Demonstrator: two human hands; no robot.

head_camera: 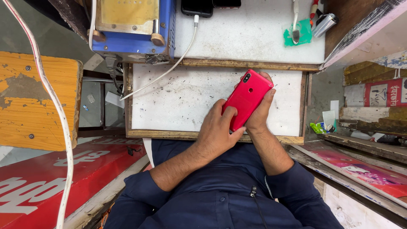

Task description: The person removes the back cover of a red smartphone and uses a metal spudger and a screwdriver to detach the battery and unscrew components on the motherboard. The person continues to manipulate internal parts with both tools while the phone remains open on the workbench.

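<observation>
A red phone [248,97] is held back side up, tilted, over a white work tray [178,97] with a wooden rim. My left hand [216,131] grips its lower end, thumb pressed on the back. My right hand [263,111] cups the phone's right edge from underneath, fingertips curling over the top corner. Both forearms in dark blue sleeves rest near the tray's front edge.
A blue machine [133,27] stands at the back left. A white cable [169,70] runs to a black phone [197,7] on the upper white shelf. A green pad [297,36] with a tool and a metal cylinder [324,24] lie at the back right. An orange wooden stool [38,99] is at left.
</observation>
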